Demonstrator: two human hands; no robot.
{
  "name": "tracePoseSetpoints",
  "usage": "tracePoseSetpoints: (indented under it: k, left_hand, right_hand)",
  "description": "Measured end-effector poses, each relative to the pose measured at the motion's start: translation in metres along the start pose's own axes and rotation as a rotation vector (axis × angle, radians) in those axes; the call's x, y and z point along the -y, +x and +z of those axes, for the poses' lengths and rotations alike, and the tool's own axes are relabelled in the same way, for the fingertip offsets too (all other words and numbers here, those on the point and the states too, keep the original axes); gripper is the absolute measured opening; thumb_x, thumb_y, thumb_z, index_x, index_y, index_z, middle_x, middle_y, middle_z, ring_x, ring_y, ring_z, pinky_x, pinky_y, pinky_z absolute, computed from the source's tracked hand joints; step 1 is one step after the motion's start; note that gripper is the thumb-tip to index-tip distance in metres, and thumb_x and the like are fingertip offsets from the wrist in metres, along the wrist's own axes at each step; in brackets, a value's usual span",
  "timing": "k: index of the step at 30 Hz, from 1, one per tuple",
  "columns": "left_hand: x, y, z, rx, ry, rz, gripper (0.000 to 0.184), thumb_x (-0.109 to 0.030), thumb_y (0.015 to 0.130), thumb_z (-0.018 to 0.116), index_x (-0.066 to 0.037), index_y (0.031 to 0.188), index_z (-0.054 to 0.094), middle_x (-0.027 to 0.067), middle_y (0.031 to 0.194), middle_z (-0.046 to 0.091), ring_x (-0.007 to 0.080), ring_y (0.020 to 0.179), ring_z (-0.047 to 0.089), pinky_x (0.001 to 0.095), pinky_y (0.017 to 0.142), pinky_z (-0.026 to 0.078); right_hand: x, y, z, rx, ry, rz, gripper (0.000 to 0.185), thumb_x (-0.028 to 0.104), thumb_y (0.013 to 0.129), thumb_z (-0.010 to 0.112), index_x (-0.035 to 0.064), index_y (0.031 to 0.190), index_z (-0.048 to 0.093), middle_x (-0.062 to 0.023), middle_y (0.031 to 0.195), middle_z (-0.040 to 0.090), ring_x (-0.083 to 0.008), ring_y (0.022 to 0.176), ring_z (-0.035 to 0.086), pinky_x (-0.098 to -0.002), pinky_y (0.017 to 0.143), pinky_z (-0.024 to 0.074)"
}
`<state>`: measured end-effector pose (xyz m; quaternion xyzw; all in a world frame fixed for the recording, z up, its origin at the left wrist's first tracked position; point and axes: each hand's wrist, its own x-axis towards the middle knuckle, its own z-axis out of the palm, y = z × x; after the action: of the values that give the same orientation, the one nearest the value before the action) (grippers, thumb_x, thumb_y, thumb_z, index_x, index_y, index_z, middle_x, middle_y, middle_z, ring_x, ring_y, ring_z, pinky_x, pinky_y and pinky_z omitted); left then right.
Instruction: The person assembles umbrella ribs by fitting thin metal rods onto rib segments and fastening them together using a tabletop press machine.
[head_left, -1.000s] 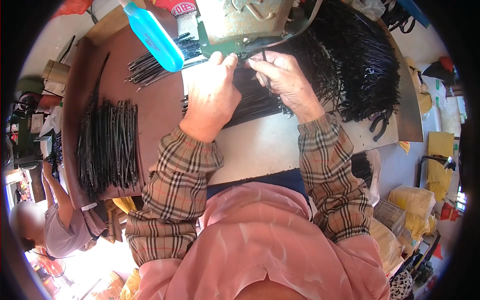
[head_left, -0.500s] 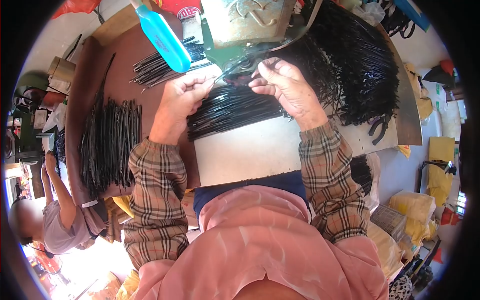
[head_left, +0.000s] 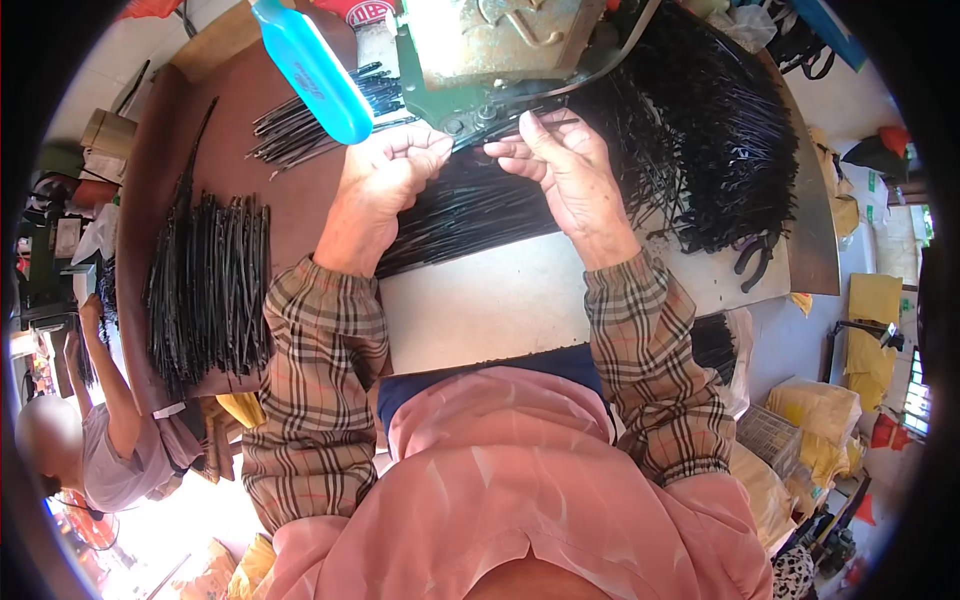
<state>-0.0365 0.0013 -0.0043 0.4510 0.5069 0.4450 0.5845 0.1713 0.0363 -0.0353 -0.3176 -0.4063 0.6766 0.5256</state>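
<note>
My left hand (head_left: 385, 180) is closed, fingers pinched on one end of a thin black strip (head_left: 500, 130) below the green and rusty machine (head_left: 500, 50). My right hand (head_left: 570, 175) has its thumb and forefinger at the strip's other end, the lower fingers loosely curled. Between and below the hands lies a row of black rods (head_left: 465, 215) on the pale board (head_left: 490, 305). A blue lamp-like object (head_left: 315, 75) hangs just above my left hand.
Black rods lie in a bundle (head_left: 210, 290) on the brown sheet at left, with more behind. A large black heap (head_left: 725, 130) and black-handled pliers (head_left: 752, 262) are at right. A co-worker (head_left: 125, 450) is at the far left.
One second ago both hands were close together at the machine. My left hand then moved left and down, and since has risen slightly. My right hand has turned, thumb upward.
</note>
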Motion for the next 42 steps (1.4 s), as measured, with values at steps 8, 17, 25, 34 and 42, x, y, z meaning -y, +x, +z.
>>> tracePoseSetpoints:
  k: [8, 17, 25, 34, 42]
  left_hand:
    - [-0.001, -0.001, 0.005, -0.018, 0.002, -0.002, 0.015, -0.011, 0.088, 0.067, -0.001, 0.098, 0.068, -0.0035, 0.076, 0.056, -0.0006, 0.055, 0.036, 0.0154, 0.047, 0.024]
    - [0.003, 0.001, 0.003, -0.014, -0.031, -0.019, 0.014, -0.011, 0.086, 0.067, -0.003, 0.098, 0.068, -0.0051, 0.075, 0.056, -0.0005, 0.055, 0.036, 0.0158, 0.047, 0.024]
    - [0.006, 0.0, 0.006, -0.046, -0.013, 0.06, 0.015, -0.012, 0.085, 0.068, -0.001, 0.095, 0.068, -0.0077, 0.071, 0.054, -0.0002, 0.055, 0.035, 0.0179, 0.048, 0.023]
    - [-0.007, 0.022, 0.01, -0.078, 0.045, 0.157, 0.015, -0.012, 0.084, 0.072, -0.003, 0.095, 0.07, -0.0063, 0.071, 0.057, -0.0014, 0.054, 0.037, 0.0161, 0.047, 0.025]
    - [-0.002, 0.041, 0.015, -0.088, 0.037, 0.184, 0.013, -0.009, 0.083, 0.071, -0.003, 0.094, 0.07, -0.0047, 0.069, 0.058, -0.0008, 0.048, 0.035, 0.0173, 0.042, 0.022]
  right_hand:
    - [0.0, 0.0, 0.0, -0.021, 0.01, -0.013, 0.019, 0.013, 0.097, 0.06, -0.0038, 0.1, 0.05, -0.0175, 0.089, 0.066, -0.0259, 0.08, 0.072, -0.0285, 0.069, 0.0609]
    - [-0.001, 0.0, -0.003, -0.002, 0.007, -0.042, 0.018, 0.012, 0.096, 0.06, -0.0029, 0.1, 0.051, -0.0167, 0.089, 0.065, -0.0255, 0.08, 0.072, -0.0281, 0.068, 0.0611]
    - [-0.003, -0.002, -0.001, -0.024, 0.089, 0.004, 0.014, 0.011, 0.096, 0.061, -0.001, 0.098, 0.053, -0.0152, 0.09, 0.066, -0.0262, 0.085, 0.072, -0.0273, 0.069, 0.0607]
    - [0.0, 0.014, -0.001, -0.059, 0.148, -0.074, 0.009, 0.007, 0.094, 0.061, -0.0008, 0.096, 0.056, -0.0146, 0.094, 0.066, -0.0292, 0.087, 0.071, -0.0305, 0.073, 0.0609]
    - [-0.003, 0.02, -0.009, -0.1, 0.172, -0.109, 0.008, 0.003, 0.094, 0.059, -0.0029, 0.097, 0.055, -0.0163, 0.095, 0.065, -0.0327, 0.088, 0.071, -0.0333, 0.075, 0.0618]
